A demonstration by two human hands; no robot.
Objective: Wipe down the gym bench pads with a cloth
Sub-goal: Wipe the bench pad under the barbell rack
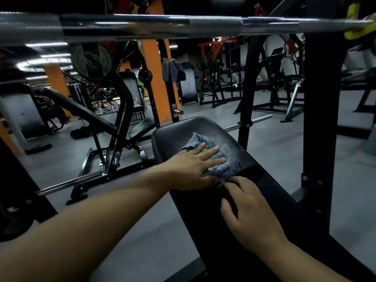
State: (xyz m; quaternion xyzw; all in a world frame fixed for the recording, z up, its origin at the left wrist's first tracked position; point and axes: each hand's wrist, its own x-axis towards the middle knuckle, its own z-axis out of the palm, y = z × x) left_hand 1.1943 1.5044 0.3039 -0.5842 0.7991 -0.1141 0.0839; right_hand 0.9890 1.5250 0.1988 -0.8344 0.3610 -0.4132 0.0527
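Now the cloth (195, 140) lies under the left hand (191, 166) (fingers spread flat) on the bench pad (175, 132).

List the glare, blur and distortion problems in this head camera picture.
Head view: dim overall; the barbell up close is smeared and streaked with lamp glare; the bench pad glints with wet specks beside the cloth under the left hand; the wide-angle lens bends lines near the edges.
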